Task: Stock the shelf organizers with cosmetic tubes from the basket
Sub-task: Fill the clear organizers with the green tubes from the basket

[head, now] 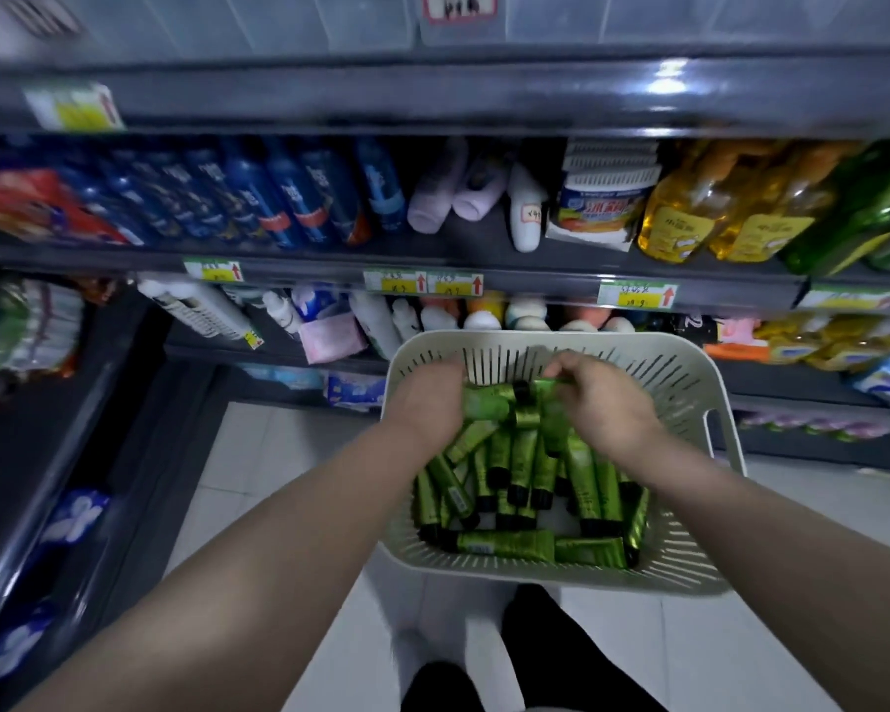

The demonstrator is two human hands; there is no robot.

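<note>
A cream slotted basket [689, 382] stands on the floor below me, filled with several green cosmetic tubes [515, 465] with black caps. Both hands reach into its far half. My left hand [427, 398] is closed around a bunch of green tubes [484, 403]. My right hand [602, 398] grips a green tube [548, 386] at its end, fingers curled. Clear plastic shelf organizers [330, 18] line the top shelf, blurred.
Dark shelving faces me: blue bottles [278, 197], pink and white bottles [484, 197], and yellow oil bottles [715, 218] on the middle shelf, with price tags [422, 281] below. A second shelf unit [47, 454] runs along the left. Pale floor tiles [258, 454] and dark shoes [545, 639] are beneath.
</note>
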